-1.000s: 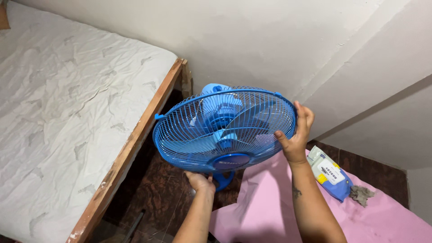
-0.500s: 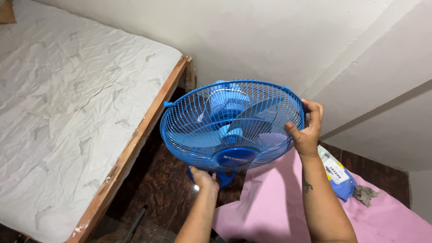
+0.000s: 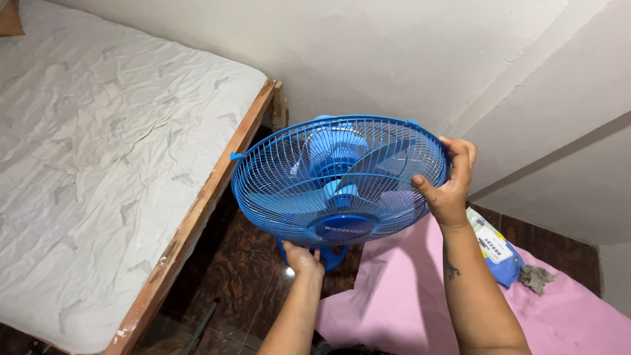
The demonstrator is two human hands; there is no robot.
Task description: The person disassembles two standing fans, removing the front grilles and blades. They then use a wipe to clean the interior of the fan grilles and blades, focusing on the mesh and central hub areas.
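Observation:
A blue electric fan [image 3: 338, 181] with a round wire grille and pale blue blades is held up in front of the white wall, its face tilted toward me. My right hand [image 3: 449, 181] grips the grille's right rim, thumb on the front wires. My left hand [image 3: 302, 258] holds the fan from below, at its stand under the grille's lower edge. The fan's base is mostly hidden behind the grille and my left hand.
A bed [image 3: 98, 164] with a wrinkled white sheet and wooden frame [image 3: 197, 217] fills the left side. A pink sheet [image 3: 407, 289] lies on the dark brown floor [image 3: 230, 283] at the right, with a blue wipes pack [image 3: 494, 250] and a grey lint clump [image 3: 537, 277] on it.
The fan has shifted slightly right and up in view between the earliest frame and now, and my right hand has closed more firmly round the grille's rim. My left hand stays under it.

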